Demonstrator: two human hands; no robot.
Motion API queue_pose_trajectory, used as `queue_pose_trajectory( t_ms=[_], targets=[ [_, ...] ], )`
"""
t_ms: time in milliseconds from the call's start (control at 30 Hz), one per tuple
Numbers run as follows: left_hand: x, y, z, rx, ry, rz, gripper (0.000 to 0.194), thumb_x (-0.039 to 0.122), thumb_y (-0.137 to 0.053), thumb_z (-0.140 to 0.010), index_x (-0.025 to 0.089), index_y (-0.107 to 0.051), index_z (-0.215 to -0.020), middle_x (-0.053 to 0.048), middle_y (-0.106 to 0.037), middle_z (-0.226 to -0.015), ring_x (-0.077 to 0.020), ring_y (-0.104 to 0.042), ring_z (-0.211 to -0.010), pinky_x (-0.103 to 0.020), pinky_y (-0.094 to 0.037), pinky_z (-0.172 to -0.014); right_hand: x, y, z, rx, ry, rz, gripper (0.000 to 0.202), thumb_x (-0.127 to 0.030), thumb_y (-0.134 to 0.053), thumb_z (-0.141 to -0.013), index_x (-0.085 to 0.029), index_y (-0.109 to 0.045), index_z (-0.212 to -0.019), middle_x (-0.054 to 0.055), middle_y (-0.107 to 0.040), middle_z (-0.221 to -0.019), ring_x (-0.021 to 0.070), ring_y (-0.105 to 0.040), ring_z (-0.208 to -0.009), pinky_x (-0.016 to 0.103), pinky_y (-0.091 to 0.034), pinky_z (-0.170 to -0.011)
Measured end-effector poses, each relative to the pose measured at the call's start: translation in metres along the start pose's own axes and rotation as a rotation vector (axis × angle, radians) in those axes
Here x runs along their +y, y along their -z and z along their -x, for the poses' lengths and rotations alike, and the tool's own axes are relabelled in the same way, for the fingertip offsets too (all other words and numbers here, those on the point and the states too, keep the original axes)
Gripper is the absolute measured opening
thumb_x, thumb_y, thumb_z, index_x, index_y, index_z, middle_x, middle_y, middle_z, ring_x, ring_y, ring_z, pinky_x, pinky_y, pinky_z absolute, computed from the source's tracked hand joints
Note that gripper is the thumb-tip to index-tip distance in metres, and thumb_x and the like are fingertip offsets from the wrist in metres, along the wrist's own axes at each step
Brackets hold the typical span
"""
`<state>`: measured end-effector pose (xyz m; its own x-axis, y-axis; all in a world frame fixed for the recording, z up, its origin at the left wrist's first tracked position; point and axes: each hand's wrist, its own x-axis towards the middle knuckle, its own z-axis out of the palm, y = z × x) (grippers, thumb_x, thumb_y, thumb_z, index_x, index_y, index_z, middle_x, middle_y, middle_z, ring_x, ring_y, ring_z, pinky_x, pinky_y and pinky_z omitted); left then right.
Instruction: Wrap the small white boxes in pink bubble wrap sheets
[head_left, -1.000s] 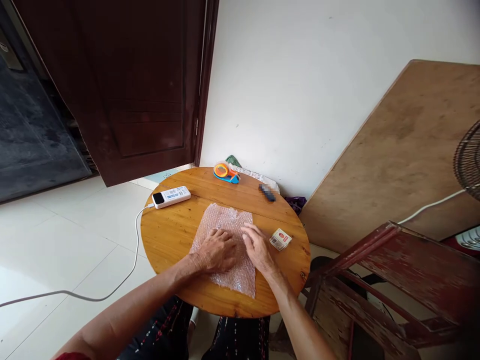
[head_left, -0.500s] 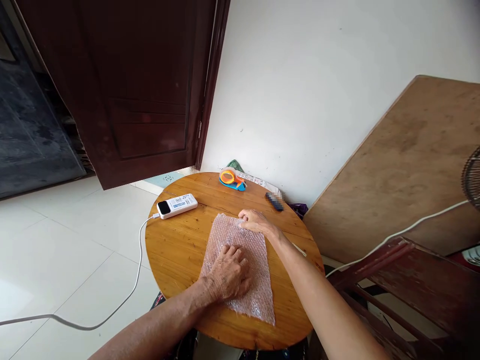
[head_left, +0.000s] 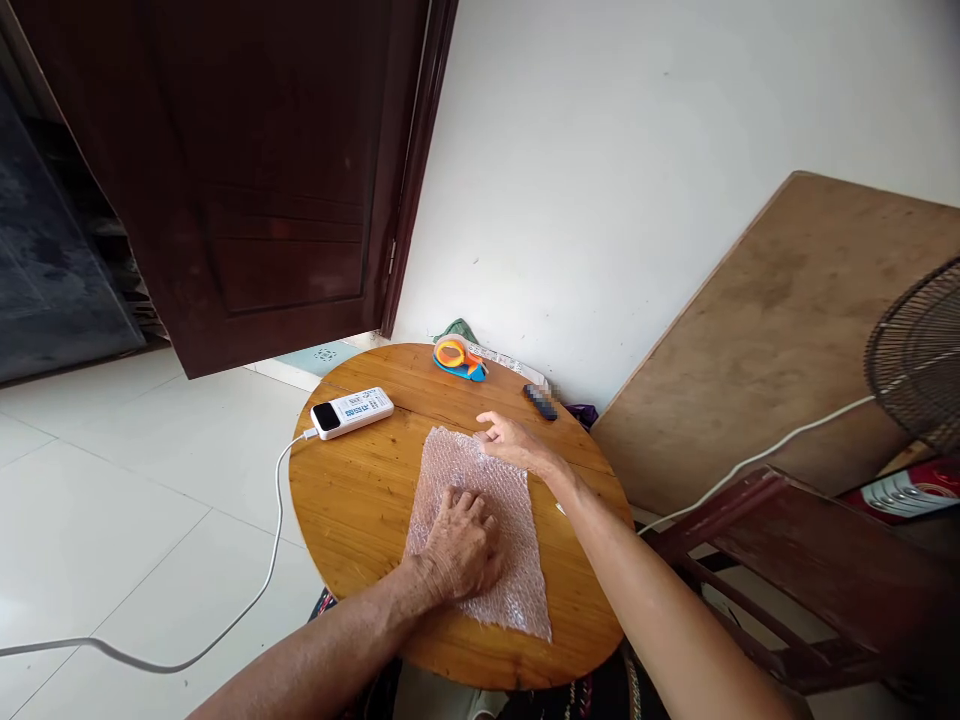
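A sheet of clear bubble wrap (head_left: 514, 590) lies flat on the round wooden table (head_left: 352, 530). My left hand (head_left: 466, 540) presses down on its middle, fingers bent and closed against the plastic; whatever is under the palm is hidden. Over the sheet's far edge is my right hand (head_left: 511, 442), with the index finger stretched out and apart from the other fingers. It seems to hold nothing. I cannot tell whether its lower fingers touch the wrap.
Left on the table is a white device (head_left: 352, 412) with a cable (head_left: 279, 520) running off to the floor. An orange and blue tape dispenser (head_left: 459, 358) and a dark, blurred object (head_left: 540, 401) stand at the back. A wooden chair (head_left: 810, 570) and a fan (head_left: 919, 350) are at right.
My right hand's index finger has lifted and stretched forward, away from the wrap's far edge. The left hand stays on the sheet. The view has turned slightly right, showing more of the fan.
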<state>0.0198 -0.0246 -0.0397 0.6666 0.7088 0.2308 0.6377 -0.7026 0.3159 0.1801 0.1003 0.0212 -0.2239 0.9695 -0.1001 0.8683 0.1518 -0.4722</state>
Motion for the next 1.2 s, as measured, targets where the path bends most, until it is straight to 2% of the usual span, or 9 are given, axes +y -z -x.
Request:
queue_pose_trajectory(
  t_ms=[67, 233, 367, 467, 600, 767, 1000, 1100, 1200],
  targets=[
    [-0.001, -0.001, 0.000, 0.004, -0.005, 0.002, 0.034, 0.044, -0.053, -0.089, 0.014, -0.065, -0.102, -0.016, -0.061, -0.119, -0.0331, -0.049, -0.118, -0.057, -0.032, -0.106, -0.001, -0.003, -0.002, 0.034, 0.005, -0.015, 0.050, -0.013, -0.057, -0.075, -0.017, -0.055, -0.125, -0.002, -0.067, -0.078, 0.0109, -0.057, -0.063, 0.020, -0.038, -0.055],
    [-0.005, -0.003, 0.000, 0.018, -0.017, -0.008, 0.036, 0.046, -0.054, -0.088, 0.015, -0.064, -0.103, -0.015, -0.060, -0.118, -0.0325, -0.048, -0.117, -0.055, -0.033, -0.105, 0.001, -0.005, -0.011, 0.176, -0.030, -0.018, 0.035, -0.014, -0.051, -0.079, -0.017, -0.064, -0.111, 0.000, -0.068, -0.076, 0.0135, -0.059, -0.063, 0.023, -0.042, -0.060],
    [-0.007, -0.001, 0.000, 0.019, -0.036, -0.013, 0.031, 0.044, -0.057, -0.086, 0.016, -0.063, -0.098, -0.013, -0.061, -0.115, -0.0306, -0.050, -0.113, -0.051, -0.035, -0.102, 0.007, -0.001, -0.015, 0.279, -0.065, -0.020, 0.035, -0.014, -0.047, -0.081, -0.019, -0.065, -0.110, 0.002, -0.071, -0.080, 0.0155, -0.062, -0.068, 0.025, -0.044, -0.064],
    [-0.007, 0.002, 0.001, 0.018, -0.039, -0.003, 0.030, 0.044, -0.060, -0.084, 0.017, -0.062, -0.098, -0.012, -0.060, -0.116, -0.0300, -0.049, -0.113, -0.049, -0.035, -0.102, 0.015, -0.001, -0.014, 0.273, -0.082, -0.032, 0.033, -0.016, -0.052, -0.080, -0.019, -0.064, -0.111, 0.001, -0.073, -0.083, 0.0153, -0.064, -0.071, 0.024, -0.045, -0.065],
    [-0.006, 0.002, 0.002, 0.020, -0.052, -0.001, 0.030, 0.043, -0.059, -0.085, 0.016, -0.062, -0.099, -0.012, -0.060, -0.118, -0.0297, -0.049, -0.113, -0.049, -0.035, -0.104, 0.025, -0.009, -0.016, 0.252, -0.126, -0.040, 0.033, -0.028, -0.058, -0.083, -0.019, -0.062, -0.114, 0.004, -0.074, -0.093, 0.0168, -0.066, -0.078, 0.025, -0.045, -0.068],
    [-0.005, 0.000, 0.005, 0.041, -0.054, 0.016, 0.029, 0.042, -0.058, -0.086, 0.018, -0.062, -0.100, -0.012, -0.058, -0.123, -0.0310, -0.046, -0.120, -0.050, -0.032, -0.107, 0.029, -0.022, -0.024, 0.245, -0.162, -0.063, 0.036, -0.034, -0.061, -0.084, -0.017, -0.061, -0.116, 0.003, -0.071, -0.081, 0.0178, -0.065, -0.074, 0.027, -0.043, -0.068],
    [-0.010, 0.004, 0.002, 0.030, -0.043, 0.050, 0.038, 0.043, -0.062, -0.083, 0.020, -0.060, -0.112, -0.011, -0.057, -0.127, -0.0298, -0.048, -0.120, -0.049, -0.032, -0.108, 0.030, -0.032, -0.039, 0.300, -0.116, -0.164, 0.043, -0.028, -0.062, -0.080, -0.020, -0.056, -0.122, -0.003, -0.069, -0.074, 0.0145, -0.064, -0.065, 0.025, -0.044, -0.063],
    [-0.013, 0.007, -0.002, 0.011, -0.022, 0.029, 0.040, 0.044, -0.063, -0.082, 0.020, -0.060, -0.114, -0.011, -0.058, -0.127, -0.0298, -0.049, -0.119, -0.050, -0.031, -0.109, 0.036, -0.031, -0.040, 0.341, -0.100, -0.210, 0.044, -0.029, -0.062, -0.080, -0.018, -0.056, -0.122, -0.001, -0.070, -0.078, 0.0151, -0.065, -0.067, 0.026, -0.045, -0.064],
    [-0.014, 0.009, -0.003, 0.010, 0.000, 0.012, 0.039, 0.042, -0.063, -0.082, 0.020, -0.060, -0.115, -0.011, -0.057, -0.129, -0.0303, -0.047, -0.123, -0.051, -0.027, -0.112, 0.044, -0.022, -0.031, 0.354, -0.069, -0.255, 0.035, -0.033, -0.062, -0.081, -0.017, -0.061, -0.113, 0.003, -0.073, -0.088, 0.0161, -0.067, -0.076, 0.026, -0.048, -0.068]
  ],
)
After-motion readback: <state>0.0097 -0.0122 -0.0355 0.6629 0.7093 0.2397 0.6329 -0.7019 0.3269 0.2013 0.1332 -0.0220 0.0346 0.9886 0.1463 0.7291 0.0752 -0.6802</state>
